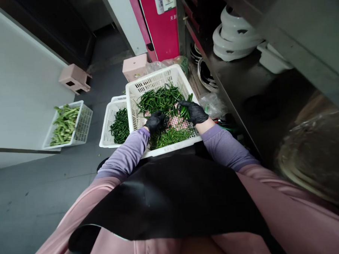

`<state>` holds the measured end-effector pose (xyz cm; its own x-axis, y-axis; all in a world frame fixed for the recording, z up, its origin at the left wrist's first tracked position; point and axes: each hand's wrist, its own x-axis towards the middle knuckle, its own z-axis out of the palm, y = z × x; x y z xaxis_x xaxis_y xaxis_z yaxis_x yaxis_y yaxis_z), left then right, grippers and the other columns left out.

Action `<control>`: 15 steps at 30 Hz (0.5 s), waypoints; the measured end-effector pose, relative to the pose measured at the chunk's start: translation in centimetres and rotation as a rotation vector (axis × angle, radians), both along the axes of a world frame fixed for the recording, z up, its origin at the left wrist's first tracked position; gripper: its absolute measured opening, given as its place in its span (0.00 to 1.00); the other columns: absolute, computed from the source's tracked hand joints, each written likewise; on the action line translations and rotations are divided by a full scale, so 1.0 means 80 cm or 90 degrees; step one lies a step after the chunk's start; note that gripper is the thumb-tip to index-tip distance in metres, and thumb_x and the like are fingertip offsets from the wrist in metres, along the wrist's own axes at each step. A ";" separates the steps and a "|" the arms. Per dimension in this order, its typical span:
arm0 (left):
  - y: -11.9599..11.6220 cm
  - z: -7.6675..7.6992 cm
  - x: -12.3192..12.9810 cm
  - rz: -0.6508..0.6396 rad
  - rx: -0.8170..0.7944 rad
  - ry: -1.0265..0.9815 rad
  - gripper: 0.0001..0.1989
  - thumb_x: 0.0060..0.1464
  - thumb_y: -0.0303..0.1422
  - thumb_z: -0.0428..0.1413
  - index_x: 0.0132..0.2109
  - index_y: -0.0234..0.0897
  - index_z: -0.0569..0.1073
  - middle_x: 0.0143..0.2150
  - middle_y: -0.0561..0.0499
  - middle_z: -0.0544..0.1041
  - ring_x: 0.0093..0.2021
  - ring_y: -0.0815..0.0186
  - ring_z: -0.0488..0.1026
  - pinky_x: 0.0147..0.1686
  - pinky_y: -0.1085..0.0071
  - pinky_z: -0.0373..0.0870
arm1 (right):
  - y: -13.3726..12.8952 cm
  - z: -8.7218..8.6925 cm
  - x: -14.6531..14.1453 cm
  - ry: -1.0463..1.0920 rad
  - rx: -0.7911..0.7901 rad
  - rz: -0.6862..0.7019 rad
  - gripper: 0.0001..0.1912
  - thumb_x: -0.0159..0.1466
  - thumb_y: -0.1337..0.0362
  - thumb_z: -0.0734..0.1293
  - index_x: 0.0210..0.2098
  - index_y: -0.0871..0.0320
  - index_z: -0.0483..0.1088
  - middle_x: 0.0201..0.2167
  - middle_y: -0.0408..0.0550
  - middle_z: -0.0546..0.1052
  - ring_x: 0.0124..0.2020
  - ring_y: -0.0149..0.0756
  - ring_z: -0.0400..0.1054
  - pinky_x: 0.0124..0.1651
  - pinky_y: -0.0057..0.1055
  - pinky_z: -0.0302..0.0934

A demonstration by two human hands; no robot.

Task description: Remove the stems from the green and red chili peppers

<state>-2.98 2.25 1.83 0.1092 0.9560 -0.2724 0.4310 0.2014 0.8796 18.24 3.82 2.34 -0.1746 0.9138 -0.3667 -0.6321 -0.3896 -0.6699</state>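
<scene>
Over a white basket (170,149), two black-gloved hands work among slim green peppers (159,99).

Closed round a small bunch (185,110) are the fingers of the right hand (196,112); those of the left hand (156,122) curl low near the heap, and I cannot tell whether they hold anything. Peppers fill the basket's far part, what look like thin stems (171,137) its near part, a dotted liner (178,122) showing between: probably stem-picking, which next calls for pinching single stems from the held bunch. What bears the basket is hidden. Beside it sits a second basket (104,132) of peppers; farther left, a third basket (84,122) of pale green vegetables (64,124) on grey floor (48,188). Beyond stand pink stools (74,75) and a red cabinet (162,33); rightward, white dishes (233,40) on a dark shelf (231,73).
</scene>
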 end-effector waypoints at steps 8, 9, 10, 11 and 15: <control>-0.045 0.035 0.033 0.041 -0.106 -0.229 0.20 0.59 0.42 0.75 0.33 0.38 0.72 0.24 0.58 0.66 0.23 0.72 0.60 0.25 0.73 0.59 | -0.033 -0.009 -0.019 -0.090 0.146 0.095 0.18 0.50 0.54 0.85 0.33 0.53 0.79 0.34 0.46 0.87 0.57 0.55 0.83 0.66 0.54 0.76; -0.046 0.036 0.036 0.050 -0.114 -0.223 0.20 0.58 0.41 0.75 0.33 0.38 0.72 0.24 0.58 0.66 0.23 0.72 0.60 0.24 0.73 0.59 | -0.033 -0.009 -0.019 -0.134 0.183 0.071 0.19 0.50 0.53 0.85 0.34 0.53 0.80 0.36 0.47 0.88 0.59 0.56 0.81 0.67 0.54 0.75; -0.047 0.036 0.039 0.060 -0.122 -0.207 0.20 0.58 0.40 0.75 0.33 0.38 0.72 0.24 0.58 0.66 0.23 0.72 0.61 0.24 0.73 0.59 | -0.032 -0.008 -0.021 -0.178 0.216 0.045 0.19 0.50 0.54 0.85 0.35 0.53 0.80 0.40 0.48 0.88 0.61 0.57 0.80 0.68 0.54 0.74; -0.047 0.035 0.040 0.070 -0.127 -0.182 0.19 0.57 0.41 0.75 0.34 0.38 0.73 0.23 0.58 0.66 0.23 0.72 0.62 0.24 0.73 0.59 | -0.031 -0.007 -0.022 -0.217 0.242 0.021 0.18 0.51 0.56 0.84 0.37 0.53 0.81 0.43 0.48 0.88 0.63 0.57 0.78 0.68 0.54 0.73; -0.043 0.032 0.031 0.095 -0.074 -0.042 0.19 0.62 0.47 0.72 0.36 0.38 0.78 0.20 0.55 0.69 0.22 0.68 0.66 0.24 0.71 0.65 | -0.019 0.000 -0.018 -0.275 0.273 -0.002 0.08 0.62 0.62 0.76 0.42 0.55 0.82 0.48 0.48 0.86 0.73 0.58 0.71 0.67 0.55 0.70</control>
